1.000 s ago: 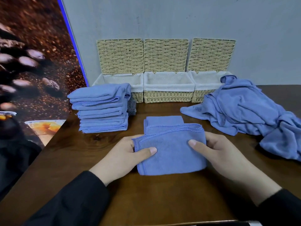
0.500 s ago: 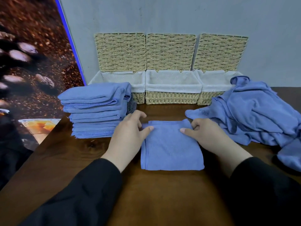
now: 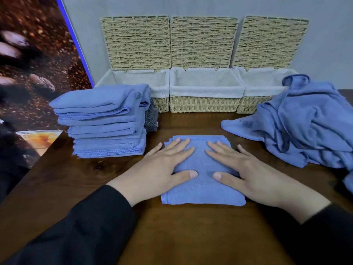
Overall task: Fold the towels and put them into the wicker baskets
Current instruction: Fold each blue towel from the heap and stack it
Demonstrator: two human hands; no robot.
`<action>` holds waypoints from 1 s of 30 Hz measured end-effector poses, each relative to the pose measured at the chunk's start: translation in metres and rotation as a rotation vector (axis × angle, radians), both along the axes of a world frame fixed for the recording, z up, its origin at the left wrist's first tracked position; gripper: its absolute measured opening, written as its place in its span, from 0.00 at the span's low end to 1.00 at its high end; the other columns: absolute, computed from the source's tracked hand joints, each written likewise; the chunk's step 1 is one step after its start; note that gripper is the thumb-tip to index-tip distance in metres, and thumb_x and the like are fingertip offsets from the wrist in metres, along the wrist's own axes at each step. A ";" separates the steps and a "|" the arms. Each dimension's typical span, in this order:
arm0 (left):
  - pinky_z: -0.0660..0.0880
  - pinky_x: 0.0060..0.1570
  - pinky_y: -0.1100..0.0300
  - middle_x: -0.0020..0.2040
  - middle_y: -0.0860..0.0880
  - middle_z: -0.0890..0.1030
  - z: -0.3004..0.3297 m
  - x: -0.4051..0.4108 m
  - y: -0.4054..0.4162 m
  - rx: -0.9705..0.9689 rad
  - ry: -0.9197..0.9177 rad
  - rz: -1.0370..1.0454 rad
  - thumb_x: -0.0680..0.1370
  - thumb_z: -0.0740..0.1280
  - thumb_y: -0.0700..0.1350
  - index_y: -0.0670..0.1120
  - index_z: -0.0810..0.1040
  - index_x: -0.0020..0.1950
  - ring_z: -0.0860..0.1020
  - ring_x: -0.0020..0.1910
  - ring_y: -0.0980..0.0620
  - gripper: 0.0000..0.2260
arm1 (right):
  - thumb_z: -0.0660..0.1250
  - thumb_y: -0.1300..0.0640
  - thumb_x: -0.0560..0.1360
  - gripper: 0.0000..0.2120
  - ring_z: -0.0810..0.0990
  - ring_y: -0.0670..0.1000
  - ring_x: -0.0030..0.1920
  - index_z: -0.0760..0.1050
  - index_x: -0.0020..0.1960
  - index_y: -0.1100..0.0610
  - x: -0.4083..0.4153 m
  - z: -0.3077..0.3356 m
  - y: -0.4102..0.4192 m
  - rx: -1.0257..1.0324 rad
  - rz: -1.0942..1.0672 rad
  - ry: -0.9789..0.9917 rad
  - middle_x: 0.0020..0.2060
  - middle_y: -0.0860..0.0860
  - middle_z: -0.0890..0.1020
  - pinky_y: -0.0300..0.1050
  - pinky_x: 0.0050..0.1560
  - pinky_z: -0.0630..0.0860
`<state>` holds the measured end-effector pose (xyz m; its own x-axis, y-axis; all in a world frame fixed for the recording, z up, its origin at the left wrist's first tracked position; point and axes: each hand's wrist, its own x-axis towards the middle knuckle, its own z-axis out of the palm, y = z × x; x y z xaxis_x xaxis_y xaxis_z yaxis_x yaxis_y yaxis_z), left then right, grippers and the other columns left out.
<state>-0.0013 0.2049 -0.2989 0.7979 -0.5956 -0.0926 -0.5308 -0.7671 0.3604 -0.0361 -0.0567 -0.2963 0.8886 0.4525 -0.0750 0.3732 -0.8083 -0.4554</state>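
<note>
A folded blue towel lies flat on the wooden table in front of me. My left hand and my right hand press down on it side by side, fingers straight and spread. To the left stands a stack of folded blue towels. On the right lies a heap of unfolded blue towels. Three wicker baskets with white liners and raised lids stand along the wall: left basket, middle basket, right basket. The stack hides part of the left basket, and the heap covers the right basket's corner.
A dark grey knitted cloth sits between the stack and the left basket. A grey wall rises behind the baskets. The table's left edge runs diagonally beside a coffee-bean poster. Bare wood lies between the towel and me.
The front half of the towel was folded over to the back. Both hands have gone from holding its edges to lying flat on top of it.
</note>
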 end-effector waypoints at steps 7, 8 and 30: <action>0.39 0.79 0.52 0.80 0.65 0.41 -0.004 0.003 0.002 0.012 0.007 -0.018 0.78 0.49 0.69 0.60 0.48 0.82 0.34 0.76 0.69 0.34 | 0.54 0.30 0.78 0.31 0.46 0.31 0.78 0.59 0.79 0.37 -0.002 -0.004 -0.007 0.093 -0.022 -0.088 0.78 0.29 0.54 0.53 0.81 0.45; 0.39 0.79 0.53 0.80 0.65 0.43 -0.005 0.002 0.003 -0.033 -0.008 -0.011 0.81 0.51 0.65 0.60 0.51 0.82 0.36 0.76 0.70 0.30 | 0.56 0.31 0.78 0.28 0.52 0.35 0.78 0.64 0.76 0.37 -0.006 -0.003 -0.010 0.183 -0.022 -0.120 0.77 0.31 0.60 0.52 0.81 0.49; 0.69 0.38 0.52 0.35 0.50 0.75 0.017 -0.024 0.017 -0.638 0.120 0.125 0.75 0.71 0.59 0.51 0.78 0.41 0.73 0.35 0.52 0.12 | 0.67 0.34 0.75 0.16 0.79 0.44 0.47 0.77 0.51 0.45 -0.022 0.009 -0.014 0.370 -0.140 -0.149 0.43 0.45 0.81 0.48 0.50 0.77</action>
<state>-0.0256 0.2217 -0.2815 0.8706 -0.4669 0.1553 -0.3796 -0.4365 0.8157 -0.0579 -0.0704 -0.2872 0.9323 0.2990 0.2037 0.3550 -0.6482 -0.6736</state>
